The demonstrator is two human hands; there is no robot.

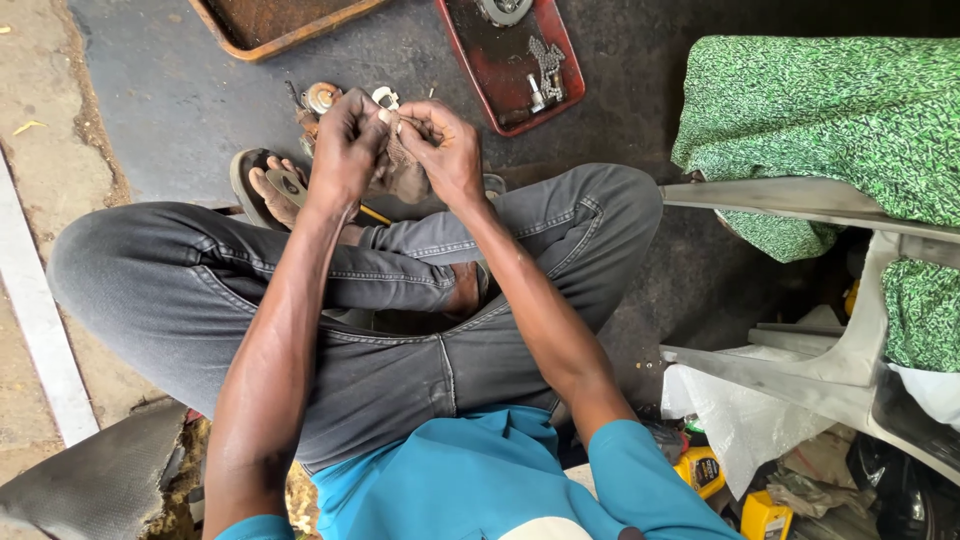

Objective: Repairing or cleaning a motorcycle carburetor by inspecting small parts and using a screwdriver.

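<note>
Two hands (345,150) (450,150) around a small part, mostly hidden.

place: roadside repair workshop, floor-level
signs: oil-stained concrete floor (180,100), red tray (500,60) of greasy metal parts, rusty tray (270,20), oil bottles (700,470)

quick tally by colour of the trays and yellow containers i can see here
Rust-brown tray, top left: 1
Red tray holding small metal parts: 1
Yellow containers, bottom right: 2, second at
Total: 4
Both hands, left hand and right hand, hold a dirty rag.
</note>
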